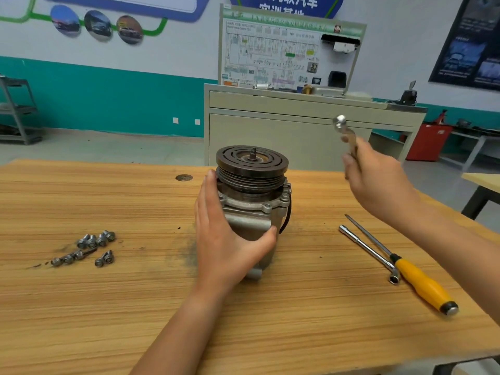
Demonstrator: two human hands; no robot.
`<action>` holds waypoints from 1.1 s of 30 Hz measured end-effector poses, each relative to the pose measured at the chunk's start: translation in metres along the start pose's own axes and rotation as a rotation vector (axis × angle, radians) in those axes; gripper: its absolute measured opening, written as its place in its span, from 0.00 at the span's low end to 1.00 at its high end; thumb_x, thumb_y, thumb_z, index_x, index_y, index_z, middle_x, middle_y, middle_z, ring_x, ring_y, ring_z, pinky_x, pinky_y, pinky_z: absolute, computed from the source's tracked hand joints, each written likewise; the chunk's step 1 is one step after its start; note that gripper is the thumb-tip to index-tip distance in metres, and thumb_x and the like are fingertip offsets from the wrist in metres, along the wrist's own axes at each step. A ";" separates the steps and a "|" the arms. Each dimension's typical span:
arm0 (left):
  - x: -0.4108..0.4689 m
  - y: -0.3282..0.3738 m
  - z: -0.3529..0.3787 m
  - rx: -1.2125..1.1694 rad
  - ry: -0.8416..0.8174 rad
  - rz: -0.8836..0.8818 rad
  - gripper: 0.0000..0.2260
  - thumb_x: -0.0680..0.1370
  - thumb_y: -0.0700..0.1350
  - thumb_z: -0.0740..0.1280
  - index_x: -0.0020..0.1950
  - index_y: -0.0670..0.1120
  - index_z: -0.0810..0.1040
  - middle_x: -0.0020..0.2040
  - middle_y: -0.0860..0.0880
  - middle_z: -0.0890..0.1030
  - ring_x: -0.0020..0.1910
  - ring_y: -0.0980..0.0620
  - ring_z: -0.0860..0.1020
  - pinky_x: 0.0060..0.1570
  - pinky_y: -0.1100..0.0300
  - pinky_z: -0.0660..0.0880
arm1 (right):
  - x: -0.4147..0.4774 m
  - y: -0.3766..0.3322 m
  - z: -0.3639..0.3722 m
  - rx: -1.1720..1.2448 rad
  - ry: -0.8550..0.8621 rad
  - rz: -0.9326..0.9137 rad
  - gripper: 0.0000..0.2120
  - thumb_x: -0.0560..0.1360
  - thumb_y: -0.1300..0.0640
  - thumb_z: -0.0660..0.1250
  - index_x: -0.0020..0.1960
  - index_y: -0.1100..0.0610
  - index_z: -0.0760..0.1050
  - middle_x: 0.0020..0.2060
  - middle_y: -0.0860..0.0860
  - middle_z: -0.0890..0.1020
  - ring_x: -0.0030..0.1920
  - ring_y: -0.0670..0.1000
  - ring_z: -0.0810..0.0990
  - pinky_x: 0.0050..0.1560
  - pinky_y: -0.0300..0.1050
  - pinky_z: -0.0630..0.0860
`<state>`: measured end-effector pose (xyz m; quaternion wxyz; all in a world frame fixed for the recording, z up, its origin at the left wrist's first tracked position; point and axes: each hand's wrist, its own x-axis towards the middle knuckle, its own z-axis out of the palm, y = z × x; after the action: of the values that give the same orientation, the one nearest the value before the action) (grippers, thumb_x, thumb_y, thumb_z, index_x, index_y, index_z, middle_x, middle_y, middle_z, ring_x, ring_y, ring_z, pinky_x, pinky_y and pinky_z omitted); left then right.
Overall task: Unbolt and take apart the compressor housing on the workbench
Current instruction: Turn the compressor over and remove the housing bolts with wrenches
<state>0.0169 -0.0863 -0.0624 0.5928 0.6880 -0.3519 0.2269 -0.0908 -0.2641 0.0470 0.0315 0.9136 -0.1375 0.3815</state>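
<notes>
The compressor (253,196) stands upright in the middle of the wooden workbench (108,307), its dark grooved pulley on top with a threaded shaft sticking up. My left hand (224,236) grips the grey housing from the left, thumb wrapped round the front. Raised in the air to the right of the pulley, my right hand (378,182) holds a metal wrench (345,133) whose head points up and left. Several removed bolts (89,249) lie loose on the bench at the left.
An L-shaped socket wrench (370,253) and a yellow-handled screwdriver (416,277) lie on the bench at the right. Behind the bench stands a beige training cabinet (297,131) with a wiring board. A second table edge (481,180) shows at far right.
</notes>
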 end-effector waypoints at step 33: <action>-0.010 -0.014 -0.006 -0.015 0.035 0.064 0.50 0.66 0.46 0.79 0.73 0.61 0.45 0.76 0.42 0.52 0.76 0.50 0.51 0.70 0.59 0.55 | -0.033 -0.067 -0.016 -0.668 -0.592 -0.260 0.32 0.76 0.67 0.55 0.74 0.63 0.42 0.30 0.53 0.59 0.25 0.51 0.61 0.21 0.42 0.61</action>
<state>0.0221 -0.0781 -0.0776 0.5964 0.6678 -0.3649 0.2554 -0.1057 -0.1898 0.0379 0.3312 0.9326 -0.1400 0.0321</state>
